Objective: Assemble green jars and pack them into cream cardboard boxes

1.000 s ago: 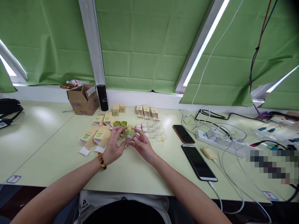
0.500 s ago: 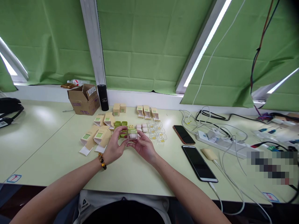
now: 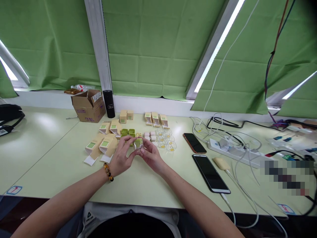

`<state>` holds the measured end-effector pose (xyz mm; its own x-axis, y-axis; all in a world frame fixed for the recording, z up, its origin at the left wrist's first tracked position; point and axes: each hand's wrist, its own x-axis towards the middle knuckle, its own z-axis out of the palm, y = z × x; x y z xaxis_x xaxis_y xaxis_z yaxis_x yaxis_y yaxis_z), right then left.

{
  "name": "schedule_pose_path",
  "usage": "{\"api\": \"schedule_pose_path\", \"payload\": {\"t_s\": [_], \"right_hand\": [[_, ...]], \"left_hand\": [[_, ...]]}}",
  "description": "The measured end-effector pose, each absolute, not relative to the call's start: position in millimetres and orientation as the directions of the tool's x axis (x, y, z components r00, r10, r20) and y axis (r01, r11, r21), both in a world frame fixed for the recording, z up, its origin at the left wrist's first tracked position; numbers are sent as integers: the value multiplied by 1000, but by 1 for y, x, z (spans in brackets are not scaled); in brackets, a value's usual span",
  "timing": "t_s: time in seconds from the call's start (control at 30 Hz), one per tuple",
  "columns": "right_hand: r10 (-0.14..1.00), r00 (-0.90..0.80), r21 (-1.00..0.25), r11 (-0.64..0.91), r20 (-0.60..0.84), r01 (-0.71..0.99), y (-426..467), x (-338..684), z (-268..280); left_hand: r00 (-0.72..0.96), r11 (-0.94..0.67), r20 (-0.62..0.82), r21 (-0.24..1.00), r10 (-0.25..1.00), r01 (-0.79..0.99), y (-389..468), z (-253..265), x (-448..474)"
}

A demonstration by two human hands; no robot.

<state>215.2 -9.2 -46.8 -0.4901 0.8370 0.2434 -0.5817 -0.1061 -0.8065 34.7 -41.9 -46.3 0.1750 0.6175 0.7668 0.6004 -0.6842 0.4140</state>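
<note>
Case point(image 3: 138, 144): here it is, mid-table, clear-walled with green showing through, between the two hands and just in front of the yellow bits point(image 3: 139, 134); whether its base touches the table point(image 3: 61, 162) I can't tell.
Left hand point(image 3: 123, 153): on the case from the left, fingers curled over its top edge, thumb low; a gripping hold, with a beaded bracelet point(image 3: 108, 172) at the wrist.
Right hand point(image 3: 151, 154): gripping the case too, from the right, index finger along its upper side and thumb near the front.
Green cups point(image 3: 127, 131): a cluster just beyond the left fingers, partly hidden by them.
White blocks point(image 3: 150, 136): grouped beyond the right hand, a pinkish tint on some.
Clear cups point(image 3: 167, 139): in rows right beside the blocks, yellow showing inside.
Cartons, left point(image 3: 108, 145): four of them, flaps out, near the left hand.
Cartons, back point(image 3: 155, 119): three in a row, flaps out, with two small boxes point(image 3: 123, 117) to their left.
Far left: an open brown box point(image 3: 89, 109), a black flask point(image 3: 109, 104) right beside it.
Right side: two phones point(image 3: 211, 174), a power strip point(image 3: 239, 153), and a tangle of cables point(image 3: 215, 130).
</note>
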Motion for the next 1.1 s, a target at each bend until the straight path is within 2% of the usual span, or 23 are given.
{"api": "schedule_pose_path", "payload": {"t_s": [0.1,0.2,0.27,0.4,0.5,0.6,0.7,0.8,0.87,0.9,1.0,1.1], "right_hand": [[856,-474,-778,-149,208,-610,-6,217,-48],[850,-492,-745,-203,188,-636,-3,218,-48],[848,-501,-734,-228,174,-640,-2,218,-49],[839,-518,-734,-245,167,-633,-2,216,-52],[825,-539,-742,-255,166,-620,-2,215,-52],[816,-549,-760,-237,182,-605,-3,214,-51],[825,-527,-838,-132,204,-530,-5,216,-49],[896,-332,-943,213,293,-257,-6,224,-43],[879,-150,-882,465,452,69,-4,233,-36],[845,-103,-814,534,525,228,0,238,-32],[783,-164,-580,567,600,585,22,251,-18],[838,-308,-314,471,450,824,59,257,-5]], "left_hand": [[150,-708,765,476,626,522,-41,-45,33],[77,-687,725,606,685,401,-36,-45,30],[69,-627,638,722,767,292,-32,-43,28],[208,-451,420,882,883,137,-27,-33,26],[280,-406,354,900,892,156,-27,-23,27],[296,-423,351,876,888,232,-27,-14,29],[280,-450,368,824,887,345,-25,-10,28],[280,-480,391,751,877,453,-24,-12,25],[311,-516,412,692,856,505,-26,-17,23],[335,-535,416,660,845,527,-27,-21,23],[399,-558,390,598,830,575,-33,-32,25],[439,-565,359,580,824,586,-39,-38,30]]}}
